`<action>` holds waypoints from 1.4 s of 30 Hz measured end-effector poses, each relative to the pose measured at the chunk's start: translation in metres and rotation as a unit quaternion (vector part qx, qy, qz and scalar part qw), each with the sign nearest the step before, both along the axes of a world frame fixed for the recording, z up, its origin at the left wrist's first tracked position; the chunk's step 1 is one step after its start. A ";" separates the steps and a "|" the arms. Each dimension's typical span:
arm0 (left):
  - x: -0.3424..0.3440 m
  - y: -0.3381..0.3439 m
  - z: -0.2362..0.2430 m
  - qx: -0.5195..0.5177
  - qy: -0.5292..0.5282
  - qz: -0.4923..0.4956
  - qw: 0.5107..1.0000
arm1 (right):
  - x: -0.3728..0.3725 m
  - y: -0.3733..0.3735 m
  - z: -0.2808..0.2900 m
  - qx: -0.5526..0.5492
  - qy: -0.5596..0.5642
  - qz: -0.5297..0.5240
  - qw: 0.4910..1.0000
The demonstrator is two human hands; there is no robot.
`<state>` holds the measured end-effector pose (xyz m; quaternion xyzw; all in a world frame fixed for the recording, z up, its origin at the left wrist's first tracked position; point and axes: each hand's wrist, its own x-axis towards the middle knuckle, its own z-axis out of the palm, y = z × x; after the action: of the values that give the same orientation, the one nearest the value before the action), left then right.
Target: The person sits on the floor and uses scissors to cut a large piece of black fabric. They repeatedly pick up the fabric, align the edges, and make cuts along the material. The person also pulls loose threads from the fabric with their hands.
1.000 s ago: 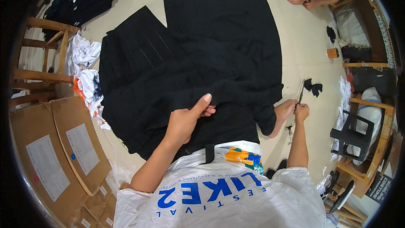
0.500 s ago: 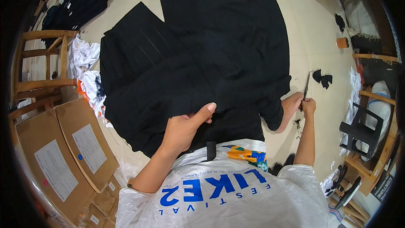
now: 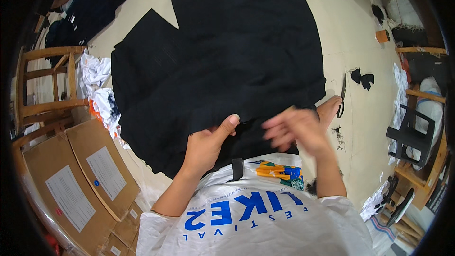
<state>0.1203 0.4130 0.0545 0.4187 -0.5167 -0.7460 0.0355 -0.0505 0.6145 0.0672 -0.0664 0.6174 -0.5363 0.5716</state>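
- White shirt (image 3: 265, 234), nearest, at the lower edge.
- Left hand (image 3: 206, 147), thumb uppermost, pinching the black cloth (image 3: 237, 57).
- Right hand (image 3: 298, 130), blurred, fingers loosely parted over the cloth (whether they touch it, I cannot tell).
- The cloth itself, spread wide across the floor (image 3: 369, 128).
- Scissors (image 3: 343, 94), lying just beside a bare foot (image 3: 328, 114).
- Black scraps (image 3: 367, 82), slightly farther.

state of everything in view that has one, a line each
black cloth: spread out, lightly creased
left hand: pinching the cloth
right hand: blurred, fingers parted, no held thing visible
scissors: lying on the floor
black scraps: loose on the floor
white cloth: crumpled
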 end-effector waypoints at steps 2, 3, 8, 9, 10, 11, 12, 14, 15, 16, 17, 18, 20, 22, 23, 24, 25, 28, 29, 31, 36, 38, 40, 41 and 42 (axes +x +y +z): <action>0.000 0.001 0.005 -0.001 0.027 0.004 1.000 | 0.044 -0.042 0.011 -0.079 -0.229 -0.101 0.965; 0.000 0.000 0.008 0.005 0.041 -0.002 0.999 | 0.049 -0.047 0.001 -0.104 -0.241 -0.136 0.955; 0.005 -0.008 0.014 0.108 0.032 0.011 0.994 | 0.046 -0.066 -0.012 -0.103 -0.145 -0.210 0.961; 0.003 -0.009 0.012 0.168 0.038 0.048 0.984 | 0.045 -0.069 -0.008 -0.093 -0.124 -0.201 0.967; 0.001 -0.009 0.009 0.228 0.047 0.082 0.969 | 0.047 -0.074 -0.004 -0.081 -0.101 -0.207 0.970; -0.002 -0.007 0.005 0.287 0.055 0.116 0.949 | 0.048 -0.076 -0.004 -0.091 -0.077 -0.202 0.972; -0.003 -0.004 -0.002 0.258 0.046 0.116 0.958 | 0.047 -0.078 -0.004 -0.100 -0.052 -0.197 0.974; -0.002 0.000 -0.011 0.203 0.042 0.094 0.974 | 0.040 -0.075 -0.010 -0.082 0.015 -0.193 0.978; -0.002 0.001 -0.013 0.176 0.040 0.084 0.980 | 0.032 -0.073 -0.014 -0.055 0.057 -0.194 0.978; -0.006 0.002 -0.012 0.144 0.057 0.078 0.985 | 0.025 -0.078 -0.012 -0.074 0.104 -0.198 0.972; -0.011 0.004 -0.011 0.113 0.074 0.073 0.988 | 0.020 -0.080 -0.012 -0.070 0.135 -0.197 0.969; -0.017 0.006 -0.009 0.081 0.090 0.067 0.990 | 0.014 -0.080 -0.013 -0.065 0.167 -0.196 0.964; -0.030 0.008 -0.006 0.096 0.115 0.086 0.985 | -0.004 -0.084 -0.013 -0.057 0.255 -0.181 0.948; -0.038 0.007 -0.005 0.109 0.140 0.091 0.980 | -0.029 -0.089 -0.001 -0.050 0.291 -0.094 0.951; -0.039 0.004 -0.007 0.112 0.150 0.089 0.978 | -0.039 -0.093 0.008 -0.049 0.307 -0.049 0.949; -0.041 0.002 -0.007 0.115 0.161 0.088 0.976 | -0.047 -0.098 0.022 -0.024 0.332 0.008 0.943; -0.044 0.002 -0.004 0.131 0.157 0.100 0.974 | -0.053 -0.102 0.023 -0.034 0.325 0.009 0.945; -0.061 0.006 0.003 0.158 0.162 0.146 0.963 | -0.067 -0.111 0.012 -0.060 0.285 0.003 0.956; -0.066 0.008 0.000 0.151 0.176 0.167 0.958 | -0.066 -0.111 0.007 -0.070 0.252 -0.024 0.965; -0.070 0.010 -0.007 0.120 0.182 0.190 0.957 | -0.057 -0.113 -0.004 -0.090 0.180 -0.074 0.977; -0.062 0.012 -0.021 0.049 0.164 0.170 0.970 | -0.019 -0.094 -0.016 -0.127 0.157 -0.044 0.978; -0.060 0.013 -0.018 0.021 0.156 0.168 0.973 | -0.007 -0.085 -0.016 -0.126 0.190 -0.056 0.972; -0.058 0.014 -0.016 0.013 0.152 0.169 0.974 | 0.004 -0.084 -0.013 -0.150 0.186 -0.099 0.966; -0.058 0.014 -0.015 0.018 0.151 0.171 0.973 | 0.006 -0.083 -0.013 -0.145 0.190 -0.107 0.965; -0.058 0.015 -0.014 0.023 0.151 0.174 0.973 | 0.007 -0.082 -0.012 -0.140 0.194 -0.116 0.964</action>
<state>0.0623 0.4280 0.0401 0.3856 -0.4071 -0.7948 0.2322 -0.0438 0.5321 0.0549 -0.1761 0.6389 -0.6567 0.3600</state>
